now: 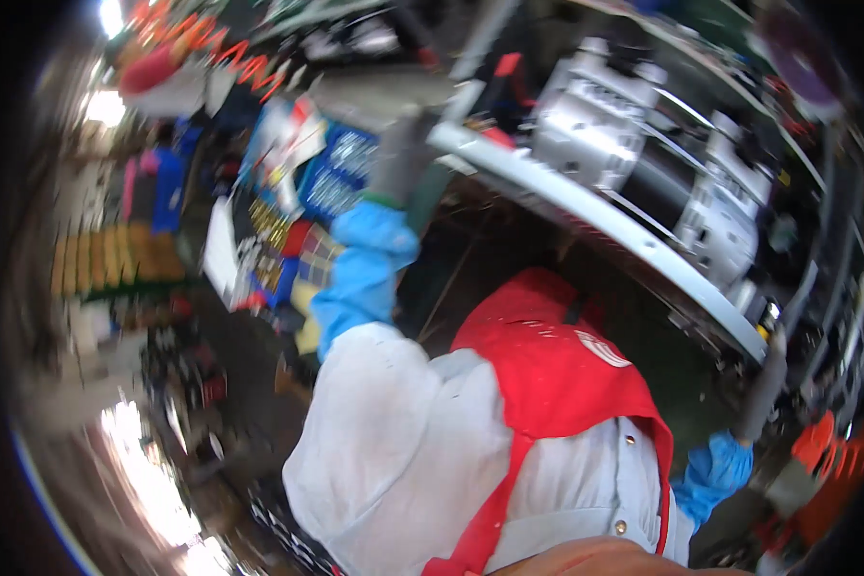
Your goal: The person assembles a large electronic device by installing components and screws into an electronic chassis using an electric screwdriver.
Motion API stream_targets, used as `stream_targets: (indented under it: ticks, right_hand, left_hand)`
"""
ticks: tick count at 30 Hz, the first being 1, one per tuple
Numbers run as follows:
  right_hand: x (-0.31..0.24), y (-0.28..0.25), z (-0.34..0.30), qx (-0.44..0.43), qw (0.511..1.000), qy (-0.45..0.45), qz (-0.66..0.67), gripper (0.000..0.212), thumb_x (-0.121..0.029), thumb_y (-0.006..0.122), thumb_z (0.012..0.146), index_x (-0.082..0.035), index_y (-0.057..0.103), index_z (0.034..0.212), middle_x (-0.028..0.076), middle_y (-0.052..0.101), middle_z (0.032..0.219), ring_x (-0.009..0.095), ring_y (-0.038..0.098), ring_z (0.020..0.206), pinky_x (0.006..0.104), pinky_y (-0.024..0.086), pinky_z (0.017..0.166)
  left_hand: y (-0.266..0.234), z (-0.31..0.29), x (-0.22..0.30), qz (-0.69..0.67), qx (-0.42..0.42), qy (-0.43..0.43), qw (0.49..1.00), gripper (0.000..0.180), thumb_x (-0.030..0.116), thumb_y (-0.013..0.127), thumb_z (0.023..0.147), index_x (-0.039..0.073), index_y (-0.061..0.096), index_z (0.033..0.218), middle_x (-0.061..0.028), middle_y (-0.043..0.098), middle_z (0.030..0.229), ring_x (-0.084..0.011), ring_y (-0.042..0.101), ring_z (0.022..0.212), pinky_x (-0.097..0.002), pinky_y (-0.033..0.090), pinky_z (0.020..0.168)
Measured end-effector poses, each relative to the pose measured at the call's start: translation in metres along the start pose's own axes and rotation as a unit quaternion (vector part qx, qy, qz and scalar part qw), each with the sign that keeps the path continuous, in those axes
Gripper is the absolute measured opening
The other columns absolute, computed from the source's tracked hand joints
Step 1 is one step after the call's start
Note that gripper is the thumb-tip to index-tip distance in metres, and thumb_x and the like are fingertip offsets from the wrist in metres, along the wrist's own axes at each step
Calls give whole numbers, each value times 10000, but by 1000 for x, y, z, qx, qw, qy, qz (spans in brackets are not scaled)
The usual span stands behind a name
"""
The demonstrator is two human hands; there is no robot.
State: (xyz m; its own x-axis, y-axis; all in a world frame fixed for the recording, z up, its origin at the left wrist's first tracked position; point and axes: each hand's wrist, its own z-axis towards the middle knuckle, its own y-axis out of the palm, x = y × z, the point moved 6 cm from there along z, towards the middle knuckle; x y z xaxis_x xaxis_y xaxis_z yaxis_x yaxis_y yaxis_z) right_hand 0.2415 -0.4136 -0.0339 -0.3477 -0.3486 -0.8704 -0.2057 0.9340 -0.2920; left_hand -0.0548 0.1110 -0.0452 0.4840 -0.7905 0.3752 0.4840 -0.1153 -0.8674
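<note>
My left hand (403, 158), in a grey glove under a blue sleeve cover, is beside the corner of a pale metal frame (595, 211) and a blue bin (341, 173) of small shiny parts. Motion blur smears its fingers, and I cannot tell whether it touches either one. At the right, near the frame's other end, is my right hand (766, 384), also grey-gloved. Its fingers are blurred too, and no held object can be made out. Silver cylindrical machine parts (595, 120) with a dark roller (651, 180) between them sit behind the frame's front bar.
Left of my left arm, a cluttered surface holds a white sheet (223, 254) and small coloured containers. An orange coiled hose (216, 48) hangs at the upper left. Farther left stands a yellowish slatted stack (115, 259). Orange items (816, 442) are near my right arm.
</note>
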Motion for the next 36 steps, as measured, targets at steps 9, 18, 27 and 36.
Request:
stream_targets:
  ticks: [9, 18, 27, 36]
  right_hand:
    - [-25, -18, 14, 36, 960, -112, -255, 528, -435, 497, 997, -22, 548, 1321, 106, 592, 1212, 185, 545, 1050, 308, 405, 950]
    - [-112, 120, -101, 72, 894, -383, -222, 256, -137, 569, 943, 22, 597, 1141, 95, 623, 1054, 174, 564, 959, 302, 442, 890]
    - [-171, 320, -161, -276, 882, -365, -115, 419, -181, 693, 847, 24, 558, 1187, 90, 609, 969, 145, 596, 893, 309, 495, 807]
    - [-229, 328, -145, -218, 881, -408, -99, 522, -79, 717, 806, -27, 521, 1287, 114, 599, 1178, 168, 603, 1035, 308, 518, 865]
  left_hand:
    - [17, -178, -174, 38, -98, -464, 880, 614, 447, 718, 751, 24, 637, 1187, -233, 661, 1129, -373, 635, 1061, -420, 497, 924]
    - [93, -71, -199, 124, -339, -341, 868, 577, 502, 683, 757, 30, 638, 1085, -215, 671, 1083, -381, 652, 1004, -473, 513, 855]
    - [-22, 38, -43, -644, -188, -228, 706, 647, 397, 714, 767, -5, 532, 1239, -122, 670, 996, -169, 670, 771, -254, 477, 509]
    - [-47, 85, 66, -686, -240, -62, 684, 436, 104, 709, 808, -10, 563, 1203, -89, 633, 1044, -171, 625, 893, -315, 520, 761]
